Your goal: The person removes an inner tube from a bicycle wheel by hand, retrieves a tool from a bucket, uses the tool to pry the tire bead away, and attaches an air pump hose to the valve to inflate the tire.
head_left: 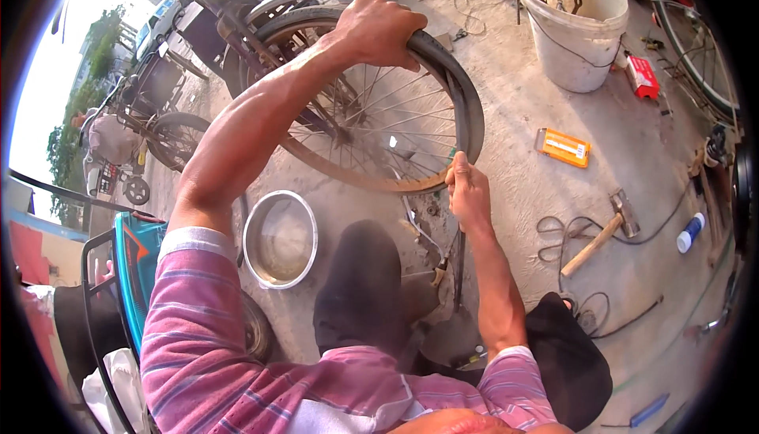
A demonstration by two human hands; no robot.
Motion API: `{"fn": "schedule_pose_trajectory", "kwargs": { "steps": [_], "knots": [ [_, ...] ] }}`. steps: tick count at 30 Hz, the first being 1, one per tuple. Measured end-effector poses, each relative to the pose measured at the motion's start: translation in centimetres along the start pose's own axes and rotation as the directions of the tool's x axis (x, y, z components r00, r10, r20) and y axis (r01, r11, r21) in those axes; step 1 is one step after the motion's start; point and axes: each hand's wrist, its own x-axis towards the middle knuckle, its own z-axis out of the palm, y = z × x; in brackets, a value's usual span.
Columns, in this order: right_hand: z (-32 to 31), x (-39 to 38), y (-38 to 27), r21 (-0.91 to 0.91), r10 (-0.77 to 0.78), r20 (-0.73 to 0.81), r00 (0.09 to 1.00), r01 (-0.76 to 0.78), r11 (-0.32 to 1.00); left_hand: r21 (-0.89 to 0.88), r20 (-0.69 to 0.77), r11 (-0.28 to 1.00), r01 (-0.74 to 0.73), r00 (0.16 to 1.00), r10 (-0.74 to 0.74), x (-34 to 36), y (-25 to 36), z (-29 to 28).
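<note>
A spoked bicycle wheel with a rusty rim (371, 186) stands in front of me. Its black tyre (473, 114) bulges away from the rim along the right side. My left hand (375, 31) reaches across the wheel, fingers wrapped over the tyre at the top right. Lower down, my right hand (470, 193) is closed at the tyre's edge, thumb up, on a dark rubber strip that looks like an inner tube (459, 264). The strip hangs below that hand toward the ground. The fingertips of my right hand are partly hidden.
Left of my knee sits a round metal basin (247, 242) of water. A white bucket (573, 58) with tools stands far right, near a red box (642, 77) and a yellow box (563, 148). A hammer (593, 244) and cords lie at right. A teal vehicle (130, 276) is at left.
</note>
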Motion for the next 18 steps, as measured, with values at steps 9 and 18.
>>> {"fn": "schedule_pose_trajectory", "kwargs": {
  "steps": [9, 18],
  "knots": [
    [-4.4, 0.8, -1.1, -0.1, -0.021, 0.138, 0.99, 0.035, 0.994, 0.012, 0.029, 1.0, -0.011, 1.0, 0.011, -0.6, -0.1, -0.1],
    [-7.1, 4.0, -4.2, -0.296, -0.042, 0.238, 0.97, 0.113, 0.948, 0.016, 0.076, 1.0, 0.009, 0.997, -0.011, -0.6, -0.3, 0.0]
  ]
}}
